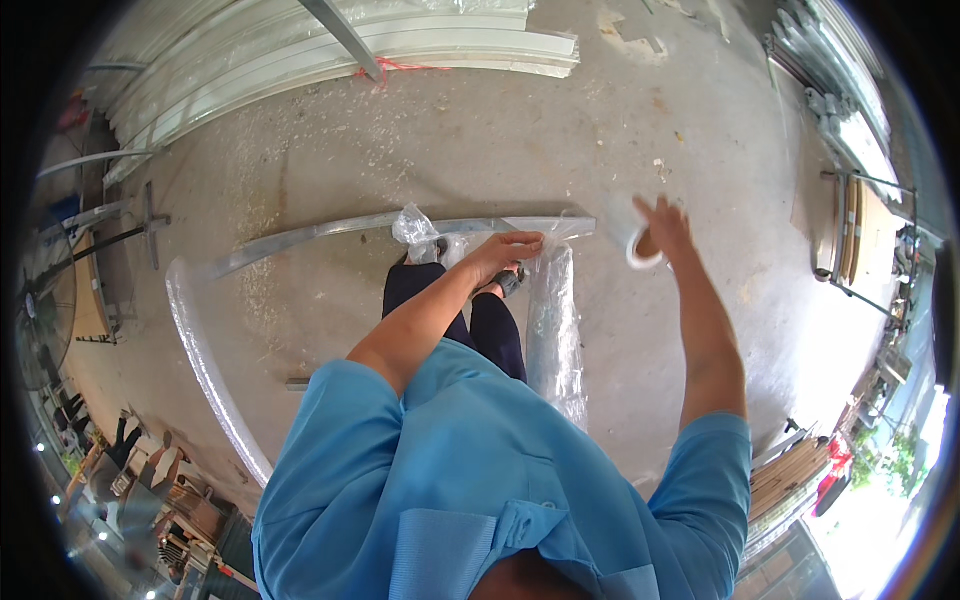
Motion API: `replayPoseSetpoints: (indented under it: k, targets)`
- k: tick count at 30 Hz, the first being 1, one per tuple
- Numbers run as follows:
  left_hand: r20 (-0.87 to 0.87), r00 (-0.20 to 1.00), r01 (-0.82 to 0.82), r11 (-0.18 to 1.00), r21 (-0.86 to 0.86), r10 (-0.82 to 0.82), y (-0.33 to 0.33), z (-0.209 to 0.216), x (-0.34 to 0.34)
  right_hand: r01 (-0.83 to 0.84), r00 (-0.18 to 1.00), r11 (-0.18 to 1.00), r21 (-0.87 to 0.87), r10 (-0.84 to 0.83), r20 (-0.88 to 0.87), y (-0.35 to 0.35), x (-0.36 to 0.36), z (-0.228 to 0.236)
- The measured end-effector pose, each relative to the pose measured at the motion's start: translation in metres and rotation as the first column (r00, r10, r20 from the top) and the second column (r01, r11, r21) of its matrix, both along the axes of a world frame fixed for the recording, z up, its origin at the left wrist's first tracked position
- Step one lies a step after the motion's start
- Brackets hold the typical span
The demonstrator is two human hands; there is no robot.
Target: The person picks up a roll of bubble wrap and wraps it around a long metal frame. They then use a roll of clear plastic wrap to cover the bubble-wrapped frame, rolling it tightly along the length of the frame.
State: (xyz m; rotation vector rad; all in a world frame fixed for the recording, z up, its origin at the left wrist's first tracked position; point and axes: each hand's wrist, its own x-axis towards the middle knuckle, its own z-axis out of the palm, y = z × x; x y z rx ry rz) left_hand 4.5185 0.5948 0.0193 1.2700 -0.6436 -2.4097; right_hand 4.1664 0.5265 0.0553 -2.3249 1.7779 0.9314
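My left hand point(500, 254) reaches across to the upper end of a bar wrapped in clear plastic film point(556, 330). Its fingertips close on the film near the corner. Off to the right, my right hand point(664, 232) is blurred by motion and carries a white roll of tape point(645, 250), its thumb side by the ring. A long pale metal bar point(330, 230) runs across above my feet and meets the wrapped bar at that corner. Bunched clear plastic point(414, 226) clings to its middle. Another film-wrapped bar point(200, 350) curves down from its left end.
Long white profiles point(350, 52) lie stacked along the far left, with a metal post point(345, 38) over them. A rack with boards point(862, 230) stands at the right. My shoe point(510, 281) is close to the wrapped bar. Cardboard stacks point(795, 478) lie at lower right.
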Motion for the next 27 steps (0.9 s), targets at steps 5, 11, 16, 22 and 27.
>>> replayPoseSetpoints:
  k: [5,11,16,22,27]
  targets:
    - [0.1,0.995,-0.03,0.992,0.121,0.018,0.035,-0.037,0.026,0.003,1.0,0.895,0.446,-0.007,0.008,0.174,0.014,-0.048]
    - [0.217,0.777,0.584,0.806,0.101,-0.59,0.123,-0.058,0.069,0.079,0.849,0.788,0.611,-0.375,0.373,0.25,0.113,-0.077]
    - [0.18,0.734,0.657,0.752,0.06,-0.655,0.136,-0.053,0.098,0.113,0.622,0.688,0.717,-0.611,0.49,0.228,0.148,-0.087]
    - [0.118,0.942,0.306,0.948,0.086,-0.315,0.145,-0.037,0.144,0.071,0.373,0.52,0.851,-0.805,0.461,0.223,0.171,-0.09]
    - [0.176,0.842,0.535,0.831,-0.152,-0.51,0.159,-0.023,0.143,0.038,0.165,0.386,0.922,-0.912,0.375,0.223,0.191,-0.097]
